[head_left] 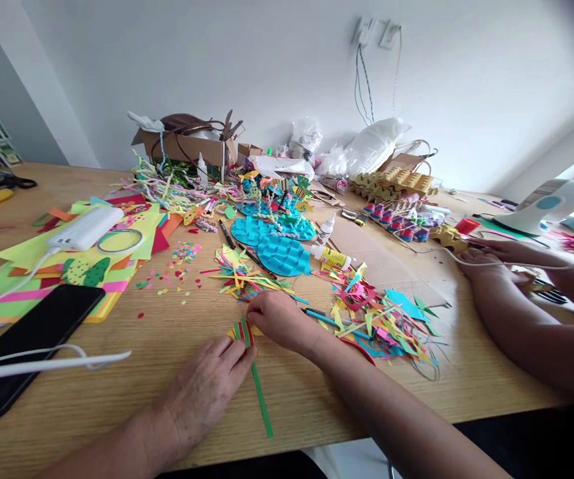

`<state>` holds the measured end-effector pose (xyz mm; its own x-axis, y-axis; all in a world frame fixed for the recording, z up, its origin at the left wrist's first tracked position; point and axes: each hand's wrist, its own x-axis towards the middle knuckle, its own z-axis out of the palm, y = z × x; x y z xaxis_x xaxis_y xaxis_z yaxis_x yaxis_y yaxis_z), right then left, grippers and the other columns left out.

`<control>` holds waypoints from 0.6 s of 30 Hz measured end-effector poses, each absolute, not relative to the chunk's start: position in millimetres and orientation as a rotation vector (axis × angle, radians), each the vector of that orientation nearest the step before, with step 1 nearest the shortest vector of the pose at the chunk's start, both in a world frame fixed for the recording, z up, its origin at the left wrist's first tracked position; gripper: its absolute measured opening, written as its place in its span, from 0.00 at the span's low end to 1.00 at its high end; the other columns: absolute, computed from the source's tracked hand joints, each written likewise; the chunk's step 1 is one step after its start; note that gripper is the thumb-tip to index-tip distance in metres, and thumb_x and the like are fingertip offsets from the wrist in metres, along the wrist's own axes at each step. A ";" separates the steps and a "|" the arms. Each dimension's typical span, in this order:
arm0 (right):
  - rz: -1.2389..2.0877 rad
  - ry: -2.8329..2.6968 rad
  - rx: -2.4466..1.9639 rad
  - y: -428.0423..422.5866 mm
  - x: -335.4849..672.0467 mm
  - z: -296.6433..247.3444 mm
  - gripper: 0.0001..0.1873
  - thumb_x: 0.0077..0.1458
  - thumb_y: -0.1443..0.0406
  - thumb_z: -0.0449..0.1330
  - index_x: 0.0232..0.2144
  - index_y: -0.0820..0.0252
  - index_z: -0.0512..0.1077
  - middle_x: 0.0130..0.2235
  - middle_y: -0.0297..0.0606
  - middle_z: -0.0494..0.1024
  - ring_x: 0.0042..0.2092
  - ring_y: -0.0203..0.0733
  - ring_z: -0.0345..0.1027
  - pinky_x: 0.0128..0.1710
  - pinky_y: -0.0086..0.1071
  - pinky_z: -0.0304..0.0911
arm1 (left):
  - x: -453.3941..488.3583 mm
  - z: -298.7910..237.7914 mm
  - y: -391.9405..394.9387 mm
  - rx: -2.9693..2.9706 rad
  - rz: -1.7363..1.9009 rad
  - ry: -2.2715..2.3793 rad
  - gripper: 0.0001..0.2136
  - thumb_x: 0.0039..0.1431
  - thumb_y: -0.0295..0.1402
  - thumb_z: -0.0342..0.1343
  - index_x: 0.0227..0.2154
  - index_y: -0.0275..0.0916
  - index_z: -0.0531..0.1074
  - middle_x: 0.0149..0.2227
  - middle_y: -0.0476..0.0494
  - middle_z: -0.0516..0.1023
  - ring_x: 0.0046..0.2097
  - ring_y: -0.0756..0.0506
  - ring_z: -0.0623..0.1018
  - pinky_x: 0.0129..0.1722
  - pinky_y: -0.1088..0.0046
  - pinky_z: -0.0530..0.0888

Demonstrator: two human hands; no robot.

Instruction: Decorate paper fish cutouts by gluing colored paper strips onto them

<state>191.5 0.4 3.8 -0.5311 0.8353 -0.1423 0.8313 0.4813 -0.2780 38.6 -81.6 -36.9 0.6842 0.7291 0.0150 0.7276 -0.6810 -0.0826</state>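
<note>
Paper weave (243,330), light and likely flimsy, lies on the table (316,406) between both hands. The left hand (209,386) presses flat fingertips on it and the right hand (279,319) pinches its top. It is probably best held by its edges.

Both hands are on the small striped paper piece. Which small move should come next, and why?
Probably slide the long green paper strip up tighter: it trails far below the small yellow, red and green striped paper piece, which the left hand and right hand hold down on the wooden table.
</note>
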 end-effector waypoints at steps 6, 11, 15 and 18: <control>0.593 -2.774 -1.442 -12.9 197.2 12.3 0.13 0.48 0.68 0.52 0.28 0.58 0.77 0.29 0.35 0.79 0.30 0.35 0.68 0.25 0.26 0.51 | 37.7 -36.0 -83.2 -2.825 -0.023 -1.210 0.21 0.56 0.18 0.47 0.53 0.34 0.62 0.45 0.39 0.71 0.44 0.41 0.70 0.43 0.63 0.71; 0.565 -2.776 -1.477 -9.6 193.0 9.6 0.13 0.48 0.68 0.52 0.28 0.59 0.77 0.29 0.37 0.79 0.30 0.36 0.67 0.25 0.27 0.51 | 38.7 -32.5 -84.1 -2.833 0.001 -1.250 0.21 0.57 0.18 0.48 0.54 0.36 0.62 0.44 0.41 0.72 0.43 0.42 0.71 0.43 0.64 0.71; 0.503 -2.753 -1.493 -3.9 193.3 7.3 0.14 0.50 0.67 0.51 0.32 0.59 0.77 0.35 0.38 0.79 0.35 0.38 0.69 0.29 0.27 0.54 | 39.6 -32.4 -85.0 -2.825 0.026 -1.281 0.20 0.57 0.19 0.48 0.52 0.37 0.64 0.42 0.42 0.72 0.43 0.43 0.71 0.42 0.65 0.71; 0.507 -2.769 -1.481 -6.3 195.2 7.5 0.14 0.50 0.68 0.51 0.31 0.58 0.77 0.34 0.36 0.79 0.35 0.37 0.69 0.29 0.26 0.54 | 39.7 -34.7 -85.1 -2.821 0.022 -1.274 0.20 0.57 0.19 0.49 0.52 0.37 0.64 0.43 0.42 0.72 0.43 0.42 0.71 0.42 0.65 0.71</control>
